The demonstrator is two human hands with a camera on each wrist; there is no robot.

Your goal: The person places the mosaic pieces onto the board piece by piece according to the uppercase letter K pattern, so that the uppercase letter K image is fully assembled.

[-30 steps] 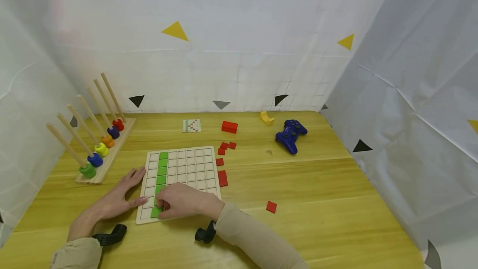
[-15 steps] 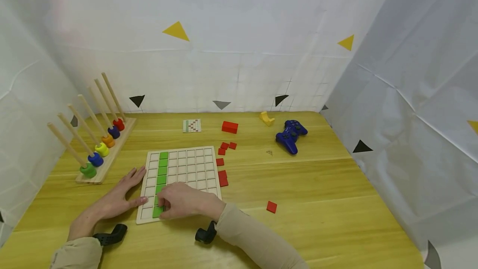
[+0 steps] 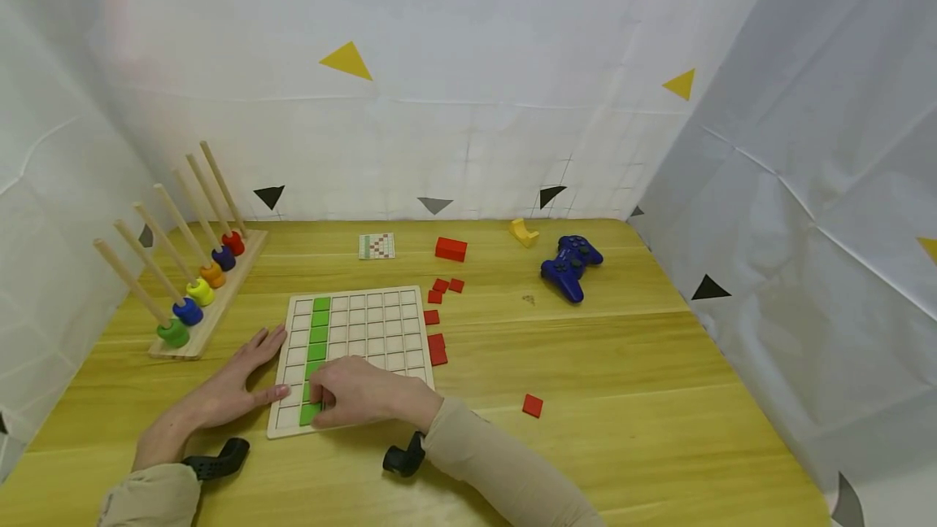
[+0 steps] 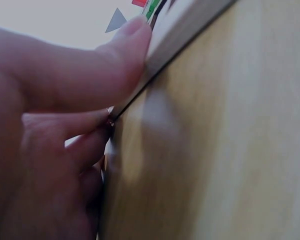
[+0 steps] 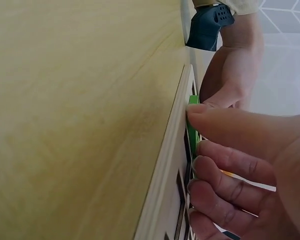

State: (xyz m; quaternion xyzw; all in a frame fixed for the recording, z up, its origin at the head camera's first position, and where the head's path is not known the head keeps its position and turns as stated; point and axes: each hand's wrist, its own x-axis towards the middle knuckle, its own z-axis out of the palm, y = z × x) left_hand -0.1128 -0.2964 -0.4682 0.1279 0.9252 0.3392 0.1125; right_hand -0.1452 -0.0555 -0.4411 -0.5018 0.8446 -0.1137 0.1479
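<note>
A wooden grid board [image 3: 417, 340] lies on the table, with a column of green square tiles [image 3: 319, 334] in its second column from the left. My right hand [image 3: 359, 391] is over the board's near left part, thumb and curled fingers pinching the nearest green tile [image 3: 309, 415]. In the right wrist view the thumb touches that green tile [image 5: 193, 132] close to the board's edge. My left hand [image 3: 234, 389] lies at the board's left side with fingers spread. Its thumb [image 4: 125, 55] rests on the board's edge.
Several red tiles [image 3: 437, 348] lie right of the board, one red tile [image 3: 533, 406] farther off. Behind are a pattern card [image 3: 376, 246], a red block [image 3: 451, 249], a yellow piece [image 3: 523, 233] and a blue game controller [image 3: 571, 267]. A peg stand with rings [image 3: 227, 291] stands left.
The nearest green tile has shifted slightly right and sits straighter in line with its column. My right hand has moved a little right with it. My left hand stays in place.
</note>
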